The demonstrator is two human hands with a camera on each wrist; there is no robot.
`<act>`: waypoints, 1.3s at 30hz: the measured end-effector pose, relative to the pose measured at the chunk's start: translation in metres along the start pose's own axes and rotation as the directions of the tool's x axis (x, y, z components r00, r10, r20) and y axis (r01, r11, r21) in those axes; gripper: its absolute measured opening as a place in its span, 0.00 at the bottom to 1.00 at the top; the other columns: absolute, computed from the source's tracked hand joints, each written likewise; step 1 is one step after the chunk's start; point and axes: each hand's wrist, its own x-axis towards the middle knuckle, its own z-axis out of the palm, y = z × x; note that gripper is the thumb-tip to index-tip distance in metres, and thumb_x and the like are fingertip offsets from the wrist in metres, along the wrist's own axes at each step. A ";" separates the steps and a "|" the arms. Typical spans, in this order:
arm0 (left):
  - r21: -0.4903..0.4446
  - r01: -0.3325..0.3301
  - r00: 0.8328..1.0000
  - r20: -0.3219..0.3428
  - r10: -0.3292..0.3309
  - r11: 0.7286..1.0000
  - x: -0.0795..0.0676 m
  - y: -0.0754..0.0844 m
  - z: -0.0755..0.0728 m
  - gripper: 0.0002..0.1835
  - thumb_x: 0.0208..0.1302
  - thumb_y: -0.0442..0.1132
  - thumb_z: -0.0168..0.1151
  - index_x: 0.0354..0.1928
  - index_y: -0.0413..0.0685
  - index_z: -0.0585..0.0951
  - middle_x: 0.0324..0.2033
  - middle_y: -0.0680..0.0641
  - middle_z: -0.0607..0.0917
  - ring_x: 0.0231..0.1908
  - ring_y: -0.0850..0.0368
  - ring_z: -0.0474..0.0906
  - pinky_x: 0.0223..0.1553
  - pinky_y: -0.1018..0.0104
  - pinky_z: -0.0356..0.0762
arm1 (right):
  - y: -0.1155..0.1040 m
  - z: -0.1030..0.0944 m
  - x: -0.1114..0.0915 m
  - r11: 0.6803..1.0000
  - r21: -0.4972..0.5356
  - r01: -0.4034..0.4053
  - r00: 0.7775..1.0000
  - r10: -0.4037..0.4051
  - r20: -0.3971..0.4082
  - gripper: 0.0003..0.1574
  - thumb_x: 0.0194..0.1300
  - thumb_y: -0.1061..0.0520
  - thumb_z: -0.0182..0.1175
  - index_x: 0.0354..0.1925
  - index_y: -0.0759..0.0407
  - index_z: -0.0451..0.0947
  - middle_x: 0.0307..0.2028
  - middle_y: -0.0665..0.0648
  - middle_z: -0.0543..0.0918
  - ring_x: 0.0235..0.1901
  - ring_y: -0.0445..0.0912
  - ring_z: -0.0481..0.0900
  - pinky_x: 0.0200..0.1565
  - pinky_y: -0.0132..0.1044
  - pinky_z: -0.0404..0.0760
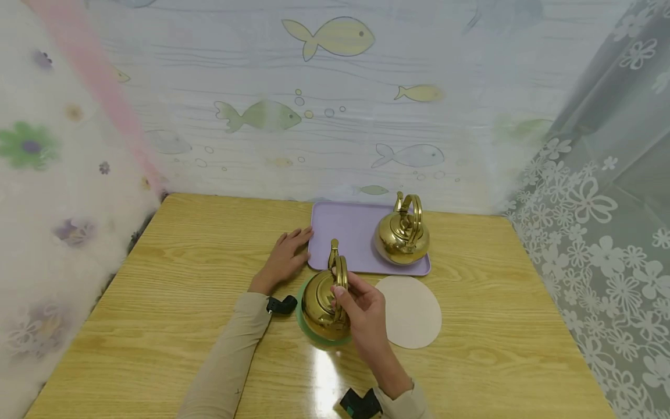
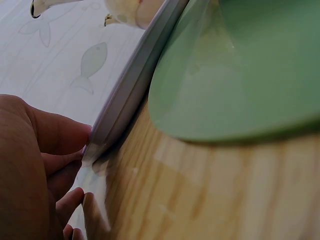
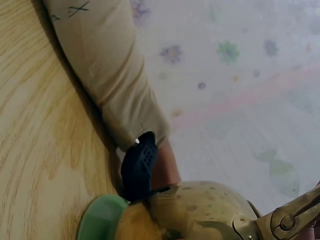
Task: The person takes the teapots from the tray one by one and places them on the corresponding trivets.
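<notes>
In the head view, my right hand [image 1: 366,308] holds the upright handle of a brass kettle [image 1: 320,308], thumb and fingers pinched on it. This kettle is over a green round mat [image 1: 310,333]; whether its base touches the mat I cannot tell. Its rounded body [image 3: 200,205] fills the bottom of the right wrist view. My left hand [image 1: 282,262] touches the left edge of a lilac tray [image 1: 342,233] with extended fingers. The left wrist view has those fingers [image 2: 62,132] at the tray's rim [image 2: 120,105]. A second brass kettle [image 1: 400,238] stands on the tray's right side.
A cream round mat [image 1: 413,314] lies right of the held kettle, just in front of the tray. The wooden table [image 1: 183,279] meets a fish-patterned curtain [image 1: 335,116] at the back. Flowered curtains hang on both sides.
</notes>
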 end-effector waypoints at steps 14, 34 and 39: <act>0.000 -0.001 1.000 -0.001 0.001 1.000 0.000 0.002 -0.001 0.33 0.69 0.39 0.57 0.74 0.38 0.68 0.74 0.40 0.68 0.75 0.34 0.57 0.76 0.36 0.41 | -0.004 -0.010 0.001 0.999 0.009 -0.048 0.994 0.047 0.098 0.29 0.72 0.67 0.56 0.66 0.83 0.66 0.46 0.61 0.83 0.41 0.40 0.83 0.43 0.29 0.85; -0.013 0.016 1.000 0.018 -0.015 1.000 0.001 0.001 0.000 0.32 0.70 0.41 0.57 0.75 0.40 0.67 0.75 0.42 0.66 0.76 0.36 0.55 0.77 0.38 0.40 | -0.008 -0.035 -0.018 0.988 -0.144 -0.051 0.997 0.059 0.052 0.25 0.69 0.69 0.60 0.62 0.80 0.72 0.41 0.48 0.84 0.44 0.39 0.84 0.49 0.30 0.85; -0.006 0.015 1.000 0.011 -0.015 1.000 0.001 0.001 -0.001 0.32 0.70 0.40 0.57 0.74 0.39 0.67 0.75 0.42 0.67 0.76 0.36 0.55 0.77 0.39 0.40 | -0.004 -0.055 -0.027 0.987 -0.150 -0.058 0.997 0.065 0.048 0.25 0.70 0.68 0.60 0.61 0.81 0.71 0.39 0.49 0.86 0.41 0.41 0.87 0.47 0.36 0.87</act>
